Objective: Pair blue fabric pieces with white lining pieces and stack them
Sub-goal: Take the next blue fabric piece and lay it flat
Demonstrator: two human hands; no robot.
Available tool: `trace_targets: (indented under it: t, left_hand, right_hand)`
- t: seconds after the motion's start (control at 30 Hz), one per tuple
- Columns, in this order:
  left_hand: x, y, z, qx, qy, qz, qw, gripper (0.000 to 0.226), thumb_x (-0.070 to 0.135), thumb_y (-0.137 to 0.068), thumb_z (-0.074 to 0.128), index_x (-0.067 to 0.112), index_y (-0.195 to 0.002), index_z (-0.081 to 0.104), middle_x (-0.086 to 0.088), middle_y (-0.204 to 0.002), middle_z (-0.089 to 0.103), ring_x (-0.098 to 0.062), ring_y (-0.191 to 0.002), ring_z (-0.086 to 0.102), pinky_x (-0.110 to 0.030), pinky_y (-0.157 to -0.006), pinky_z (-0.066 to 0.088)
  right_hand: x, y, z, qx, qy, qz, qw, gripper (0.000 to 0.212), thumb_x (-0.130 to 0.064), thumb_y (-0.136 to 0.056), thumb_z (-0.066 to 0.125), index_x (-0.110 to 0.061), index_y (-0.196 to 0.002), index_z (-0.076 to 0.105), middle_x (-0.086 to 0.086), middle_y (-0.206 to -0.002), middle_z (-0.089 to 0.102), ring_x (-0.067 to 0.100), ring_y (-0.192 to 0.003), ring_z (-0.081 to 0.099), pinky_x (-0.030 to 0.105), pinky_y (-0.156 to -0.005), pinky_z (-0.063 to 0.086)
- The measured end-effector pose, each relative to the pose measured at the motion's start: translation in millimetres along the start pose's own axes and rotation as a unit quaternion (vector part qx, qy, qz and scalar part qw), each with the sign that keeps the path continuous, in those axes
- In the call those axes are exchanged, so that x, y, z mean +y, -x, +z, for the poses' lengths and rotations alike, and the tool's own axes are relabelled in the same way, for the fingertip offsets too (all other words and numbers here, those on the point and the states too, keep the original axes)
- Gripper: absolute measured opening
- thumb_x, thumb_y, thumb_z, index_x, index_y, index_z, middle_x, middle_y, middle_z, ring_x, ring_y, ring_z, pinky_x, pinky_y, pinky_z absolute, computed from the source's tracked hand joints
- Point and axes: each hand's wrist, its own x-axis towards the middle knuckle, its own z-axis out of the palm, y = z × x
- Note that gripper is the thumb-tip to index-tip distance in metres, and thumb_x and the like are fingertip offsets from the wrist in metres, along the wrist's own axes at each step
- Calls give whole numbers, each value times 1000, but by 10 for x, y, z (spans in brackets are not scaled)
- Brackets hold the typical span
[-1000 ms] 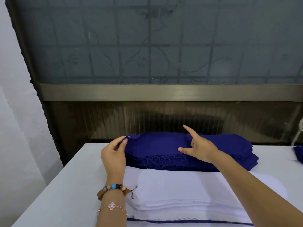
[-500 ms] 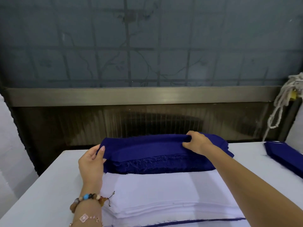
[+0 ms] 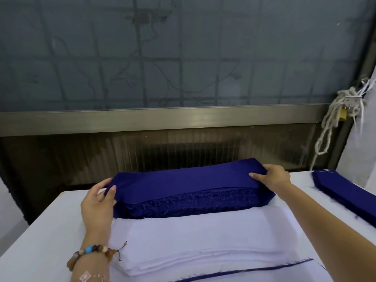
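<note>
Blue piece (image 3: 183, 183), topmost of the blue stack (image 3: 193, 205), sits at the far side of the worktop (image 3: 50, 231), with both ends lifted slightly off the layers below. The left hand (image 3: 99, 202) pinches its left end, thumb on top and fingers beneath. The right hand (image 3: 272, 178) grips its right end, thumb on top. The white stack (image 3: 203, 239) lies directly in front of the blue stack, touching it. A second blue pile (image 3: 345, 192) lies at the right edge of the worktop, apart from both stacks. A bead bracelet (image 3: 91, 253) circles the left wrist.
</note>
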Motion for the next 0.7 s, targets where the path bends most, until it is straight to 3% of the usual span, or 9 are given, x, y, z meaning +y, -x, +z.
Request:
trace_targets:
  t: [0.07, 0.13, 0.2, 0.27, 0.4, 0.5, 0.7]
  left_hand:
    - [-2, -4, -7, 1, 8, -7, 1000, 31, 15, -94, 61, 21, -124, 62, -10, -113, 68, -25, -104, 66, -33, -75, 56]
    - [1, 10, -13, 2, 22, -19, 1000, 31, 13, -92, 63, 16, -123, 64, -9, -109, 70, -24, -102, 66, -34, -80, 55]
    - [12, 35, -5, 5, 26, -23, 999, 29, 13, -90, 66, 15, -119, 67, -7, -101, 71, -25, -98, 68, -36, -82, 55]
    - [28, 53, 5, 9, 21, -22, 999, 26, 14, -89, 68, 15, -115, 69, -6, -99, 72, -25, -95, 68, -38, -82, 55]
    - [44, 32, -10, 55, 34, -36, 997, 29, 13, -87, 70, 9, -115, 68, -10, -104, 70, -28, -98, 67, -38, -81, 55]
    - [73, 12, -25, 78, 51, -44, 995, 31, 13, -87, 70, 9, -117, 66, -8, -106, 68, -26, -102, 65, -31, -76, 53]
    - [209, -25, -6, 82, 38, -57, 994, 32, 11, -87, 70, 7, -118, 65, -9, -106, 67, -23, -100, 64, -26, -70, 51]
  right_hand:
    - [-50, 38, -10, 39, 60, -35, 997, 29, -48, -80, 72, -22, -89, 67, 3, -102, 61, 32, -109, 48, 40, -81, 44]
    - [-97, 75, 7, 48, 78, -60, 994, 34, -47, -78, 74, -20, -71, 56, 1, -95, 56, 31, -105, 48, 38, -77, 42]
    - [-116, 92, 49, 45, 27, -75, 996, 26, -41, -81, 74, -18, -80, 60, 0, -89, 57, 26, -94, 54, 35, -74, 45]
    - [-121, 114, 87, 46, -78, -80, 993, 27, -31, -86, 71, -10, -101, 69, -1, -83, 61, 18, -77, 56, 30, -69, 45]
    - [-113, 123, 64, 51, -212, -60, 974, 20, -23, -88, 69, -9, -103, 72, 3, -74, 67, 19, -66, 59, 29, -66, 47]
    - [-92, 114, 6, 13, -349, 4, 937, 18, -20, -90, 67, -9, -104, 69, 5, -64, 61, 16, -58, 52, 26, -60, 48]
    - [-21, 231, -116, -76, -524, 83, 845, 9, -15, -90, 65, -15, -99, 66, 6, -82, 64, 12, -65, 54, 17, -55, 55]
